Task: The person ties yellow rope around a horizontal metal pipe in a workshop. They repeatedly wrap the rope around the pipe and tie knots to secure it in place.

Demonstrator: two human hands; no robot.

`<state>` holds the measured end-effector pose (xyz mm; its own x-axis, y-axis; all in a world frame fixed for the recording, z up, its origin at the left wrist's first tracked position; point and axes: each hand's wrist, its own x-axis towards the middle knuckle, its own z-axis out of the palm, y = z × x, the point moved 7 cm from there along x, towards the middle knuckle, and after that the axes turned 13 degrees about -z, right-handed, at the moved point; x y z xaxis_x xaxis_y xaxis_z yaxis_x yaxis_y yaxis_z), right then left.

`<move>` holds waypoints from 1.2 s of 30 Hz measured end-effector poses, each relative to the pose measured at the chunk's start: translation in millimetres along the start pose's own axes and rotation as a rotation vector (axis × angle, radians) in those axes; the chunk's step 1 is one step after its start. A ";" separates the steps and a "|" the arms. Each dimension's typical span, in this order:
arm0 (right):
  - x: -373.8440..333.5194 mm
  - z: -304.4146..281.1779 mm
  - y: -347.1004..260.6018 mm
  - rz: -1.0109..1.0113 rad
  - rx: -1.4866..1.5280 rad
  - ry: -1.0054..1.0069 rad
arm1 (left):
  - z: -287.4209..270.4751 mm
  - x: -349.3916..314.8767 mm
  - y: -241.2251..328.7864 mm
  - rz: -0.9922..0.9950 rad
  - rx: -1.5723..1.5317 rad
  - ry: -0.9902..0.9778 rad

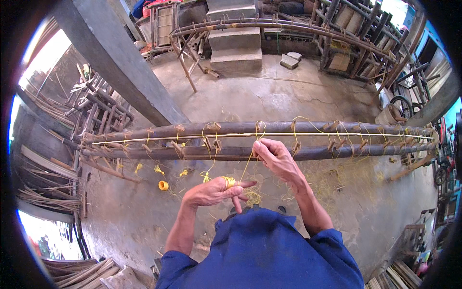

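Two long dark poles, the far pole [236, 127] and the near pole [317, 153], run across in front of me and carry short wooden pegs [179, 127]. Between them stretches a thin pale strip [317, 134], with yellow string looped at many pegs. At the middle of the rack, my right hand [275, 158] pinches yellow string [246, 168] close to the strip, fingers closed. The string slants down to my left hand [211, 193], where several turns are wound round its fingers. That hand is below the near pole, index finger stretched out.
Small yellow string hanks [159, 169] hang below the near pole, and a yellow roll [163, 185] lies on the floor. A concrete pillar [130, 72] rises beyond the rack at left. Farther back are steps [236, 48] and another pole rack [288, 27]. Bamboo pieces [48, 192] are piled at left.
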<state>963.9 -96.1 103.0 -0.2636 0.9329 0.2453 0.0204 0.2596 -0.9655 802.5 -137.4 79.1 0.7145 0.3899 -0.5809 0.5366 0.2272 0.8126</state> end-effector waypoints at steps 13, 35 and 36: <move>-34.8 -36.7 12.4 -0.194 -0.411 0.503 | -34.4 -12.7 -13.9 0.173 -0.643 0.305; -48.6 70.0 56.6 -0.269 -0.523 -0.142 | -55.5 -17.7 -7.9 0.501 -0.609 0.595; -45.2 69.2 44.1 -0.308 -0.491 -0.115 | -52.0 -11.3 -11.7 0.444 -0.452 0.629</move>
<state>909.9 -144.1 43.3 -0.4303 0.7705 0.4702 0.3633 0.6247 -0.6912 764.8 -98.1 78.5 0.3646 0.9130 -0.1830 -0.0542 0.2170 0.9747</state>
